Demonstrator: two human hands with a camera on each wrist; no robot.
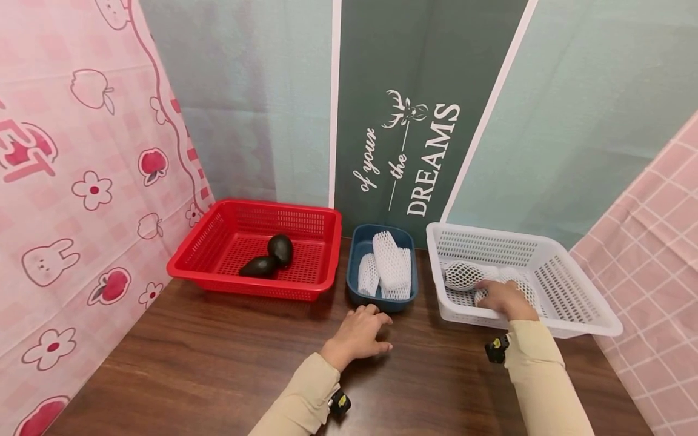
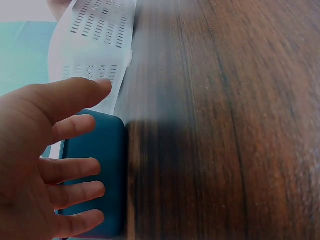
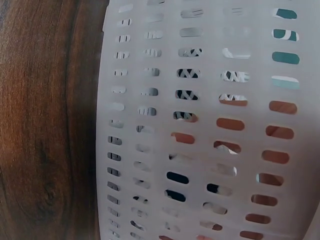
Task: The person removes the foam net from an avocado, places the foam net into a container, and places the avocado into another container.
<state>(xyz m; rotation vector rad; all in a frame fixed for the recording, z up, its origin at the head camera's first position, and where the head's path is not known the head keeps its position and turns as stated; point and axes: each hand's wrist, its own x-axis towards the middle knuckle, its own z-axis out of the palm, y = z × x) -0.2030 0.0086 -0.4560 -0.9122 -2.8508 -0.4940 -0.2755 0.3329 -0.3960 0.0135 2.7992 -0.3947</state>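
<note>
My right hand (image 1: 504, 298) reaches over the near wall of the white basket (image 1: 572, 266) and lies over a dark fruit in white foam netting (image 1: 526, 287). Its fingertips are partly hidden, and I cannot tell if they grip that fruit. Just left of it rests another netted dark fruit (image 1: 460, 275). Through the basket's slots, the right wrist view shows bits of netting (image 3: 187, 94) and skin. My left hand (image 1: 357, 333) is held with spread fingers in front of the blue bin (image 1: 354, 290), holding nothing. Inside the bin lie several white foam net sleeves (image 1: 389, 260).
At the left stands a red basket (image 1: 251, 281) with two bare avocados (image 1: 280, 249) in it. All three containers stand along the back of the brown wooden table (image 1: 218, 363), close to the hanging cloth (image 1: 262, 121). Pink patterned cloth closes off both sides.
</note>
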